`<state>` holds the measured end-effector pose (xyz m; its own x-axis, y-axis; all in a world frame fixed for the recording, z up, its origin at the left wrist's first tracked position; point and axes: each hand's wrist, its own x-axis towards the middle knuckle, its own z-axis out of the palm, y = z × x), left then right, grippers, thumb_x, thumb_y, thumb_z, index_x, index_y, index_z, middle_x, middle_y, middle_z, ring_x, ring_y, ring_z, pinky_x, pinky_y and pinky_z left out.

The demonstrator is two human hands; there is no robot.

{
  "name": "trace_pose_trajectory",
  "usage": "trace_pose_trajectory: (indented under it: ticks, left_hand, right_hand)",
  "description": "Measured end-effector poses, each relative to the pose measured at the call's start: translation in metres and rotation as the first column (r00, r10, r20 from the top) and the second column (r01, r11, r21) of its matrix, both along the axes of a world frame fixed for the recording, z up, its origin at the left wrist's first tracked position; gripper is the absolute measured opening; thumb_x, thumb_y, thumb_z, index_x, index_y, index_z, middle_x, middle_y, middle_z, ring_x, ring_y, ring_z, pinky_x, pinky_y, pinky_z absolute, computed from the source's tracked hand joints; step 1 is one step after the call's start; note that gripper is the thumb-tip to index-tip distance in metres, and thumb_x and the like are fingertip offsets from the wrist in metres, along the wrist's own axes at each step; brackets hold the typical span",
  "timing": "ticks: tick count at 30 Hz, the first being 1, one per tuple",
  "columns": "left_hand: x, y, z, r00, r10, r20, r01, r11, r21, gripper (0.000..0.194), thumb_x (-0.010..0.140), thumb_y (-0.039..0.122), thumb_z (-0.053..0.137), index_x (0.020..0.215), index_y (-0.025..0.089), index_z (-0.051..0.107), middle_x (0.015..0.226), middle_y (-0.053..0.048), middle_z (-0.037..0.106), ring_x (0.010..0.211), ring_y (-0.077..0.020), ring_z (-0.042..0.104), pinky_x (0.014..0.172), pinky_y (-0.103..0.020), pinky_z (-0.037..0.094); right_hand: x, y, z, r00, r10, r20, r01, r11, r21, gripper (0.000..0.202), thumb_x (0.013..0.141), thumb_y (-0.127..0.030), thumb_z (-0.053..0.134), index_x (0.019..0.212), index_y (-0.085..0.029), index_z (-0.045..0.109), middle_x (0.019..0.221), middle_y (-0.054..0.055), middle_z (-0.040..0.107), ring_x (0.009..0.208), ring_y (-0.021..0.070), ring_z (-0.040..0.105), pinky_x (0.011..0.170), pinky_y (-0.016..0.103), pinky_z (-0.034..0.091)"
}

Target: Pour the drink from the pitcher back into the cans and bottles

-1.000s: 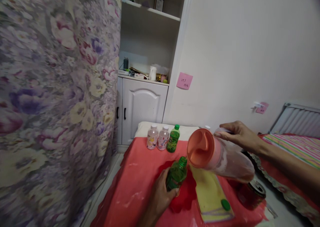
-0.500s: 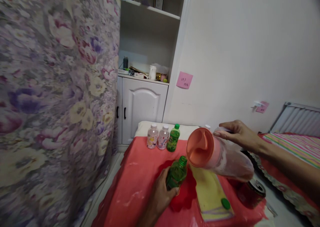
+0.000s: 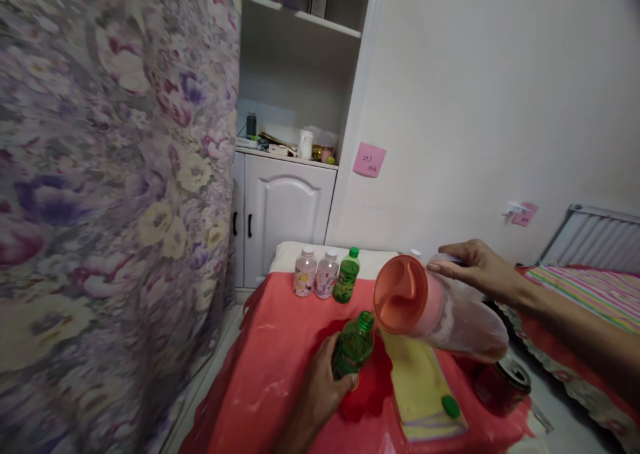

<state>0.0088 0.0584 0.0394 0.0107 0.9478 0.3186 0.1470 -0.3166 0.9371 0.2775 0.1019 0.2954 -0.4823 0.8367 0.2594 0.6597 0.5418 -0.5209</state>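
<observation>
An uncapped green bottle (image 3: 354,347) is wrapped in the fingers of my left hand (image 3: 320,381), tilted slightly to the right over a red scalloped dish (image 3: 373,391). My right hand (image 3: 470,264) grips the pale handle of a clear pitcher (image 3: 460,317). The pitcher lies almost on its side, its orange top turned left towards the bottle's mouth. Pinkish liquid shows inside the pitcher; whether any is flowing out I cannot tell. A green bottle cap (image 3: 451,407) rests on a yellow cloth (image 3: 417,381) below the pitcher.
At the back of the red-covered table (image 3: 270,347) stand two patterned clear bottles (image 3: 305,274) and a capped green bottle (image 3: 347,277). A dark red can (image 3: 503,387) is at the right edge. A floral curtain (image 3: 115,194) hangs left; a bed (image 3: 595,294) is at the right.
</observation>
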Motion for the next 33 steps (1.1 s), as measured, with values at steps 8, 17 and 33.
trace_pose_trajectory:
  ticks: [8,17,33]
  left_hand:
    - [-0.0001,0.0003,-0.0003,1.0,0.008,-0.003,-0.008,1.0,-0.005,0.065,0.06,0.011,0.069,0.124,0.018,0.061,0.122,-0.012,0.07,0.114,-0.0326,0.062,0.101,-0.043,0.046]
    - [0.0009,0.0019,-0.0025,1.0,0.012,0.011,-0.011,1.0,-0.029,0.068,0.06,0.006,0.067,0.126,0.017,0.059,0.126,-0.012,0.068,0.118,-0.0307,0.061,0.104,-0.043,0.045]
    - [0.0004,0.0,-0.0009,0.999,0.025,-0.019,-0.026,0.999,-0.029,0.067,0.06,0.007,0.068,0.125,0.017,0.059,0.123,-0.011,0.069,0.115,-0.0304,0.062,0.101,-0.041,0.046]
  right_hand:
    - [-0.001,0.0,0.0008,1.0,0.0,-0.003,0.0,1.0,0.011,0.047,0.086,-0.058,0.059,0.062,-0.02,0.049,0.059,-0.005,0.036,0.055,0.0098,0.032,0.049,0.026,0.024]
    - [-0.0044,-0.0019,0.0015,1.0,0.003,-0.002,-0.003,1.0,0.007,0.048,0.087,-0.059,0.058,0.061,-0.02,0.046,0.059,-0.005,0.035,0.055,0.0098,0.032,0.051,0.026,0.023]
    - [-0.0024,-0.0007,0.0028,1.0,-0.002,0.006,0.002,1.0,0.008,0.049,0.086,-0.06,0.058,0.06,-0.02,0.044,0.058,-0.006,0.034,0.054,0.0091,0.03,0.048,0.025,0.022]
